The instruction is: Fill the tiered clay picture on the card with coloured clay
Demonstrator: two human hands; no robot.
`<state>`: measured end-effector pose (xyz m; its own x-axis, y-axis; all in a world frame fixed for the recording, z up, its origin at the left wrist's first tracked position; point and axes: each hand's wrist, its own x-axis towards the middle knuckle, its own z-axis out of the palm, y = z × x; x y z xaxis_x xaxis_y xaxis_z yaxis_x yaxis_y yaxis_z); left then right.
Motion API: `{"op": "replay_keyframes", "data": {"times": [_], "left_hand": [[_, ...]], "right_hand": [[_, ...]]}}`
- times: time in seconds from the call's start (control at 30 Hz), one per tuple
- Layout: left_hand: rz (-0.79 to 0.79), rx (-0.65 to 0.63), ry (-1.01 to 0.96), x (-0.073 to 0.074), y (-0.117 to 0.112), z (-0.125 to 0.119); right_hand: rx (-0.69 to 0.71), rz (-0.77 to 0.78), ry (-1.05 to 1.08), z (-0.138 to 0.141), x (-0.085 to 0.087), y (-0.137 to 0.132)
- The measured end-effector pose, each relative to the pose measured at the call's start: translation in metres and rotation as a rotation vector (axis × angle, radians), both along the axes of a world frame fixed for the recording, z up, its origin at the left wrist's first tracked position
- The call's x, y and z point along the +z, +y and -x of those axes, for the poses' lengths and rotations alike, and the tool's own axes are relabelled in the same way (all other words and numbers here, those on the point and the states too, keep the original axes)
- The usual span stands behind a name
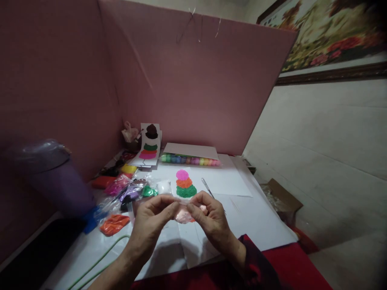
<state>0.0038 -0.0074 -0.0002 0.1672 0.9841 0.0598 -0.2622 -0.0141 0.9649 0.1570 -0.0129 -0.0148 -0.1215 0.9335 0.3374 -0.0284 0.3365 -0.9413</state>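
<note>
My left hand (154, 221) and my right hand (214, 217) meet at the front of the table, thumbs and fingers pinched on a small clear bag of pale pink clay (182, 216). The bag hangs between my fingertips; its top edge is partly hidden by them. Just beyond lies a white sheet with a stacked figure (184, 183) in pink, orange and textured green. A pen (207, 187) rests to the right of the figure. Left of my left hand is a bag of orange clay (114, 224).
Several bags of coloured clay, including a green one (150, 191) and a white one (164, 186), crowd the left side. A multicoloured pack (190, 160) and an upright picture card (149, 155) stand behind. A purple bin (60, 181) is far left; a green cord (99, 259) lies in front.
</note>
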Motion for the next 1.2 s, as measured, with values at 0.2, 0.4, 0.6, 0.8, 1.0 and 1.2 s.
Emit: {"op": "replay_keyframes", "data": {"times": [0.2, 0.4, 0.6, 0.8, 1.0, 1.2], "left_hand": [[-0.06, 0.014, 0.015, 0.0001, -0.001, 0.0017], [-0.134, -0.03, 0.004, -0.0002, -0.0015, -0.0036], [-0.117, -0.019, 0.035, -0.0024, 0.0013, -0.0041], [-0.091, 0.019, 0.049, -0.0046, 0.0029, -0.0005], [-0.081, 0.028, -0.019, -0.008, 0.0057, 0.0004], [-0.102, -0.099, 0.022, -0.0025, 0.0019, -0.0021]], "right_hand": [[-0.008, -0.055, -0.044, -0.0009, 0.0019, -0.0015], [-0.094, -0.116, -0.115, 0.0032, 0.0013, -0.0047], [-0.061, -0.096, -0.091, 0.0009, -0.0011, -0.0021], [-0.042, -0.069, -0.097, -0.0027, -0.0002, 0.0013], [-0.104, -0.091, -0.105, -0.0039, 0.0004, 0.0021], [-0.039, -0.089, -0.105, -0.0037, 0.0025, 0.0014]]}}
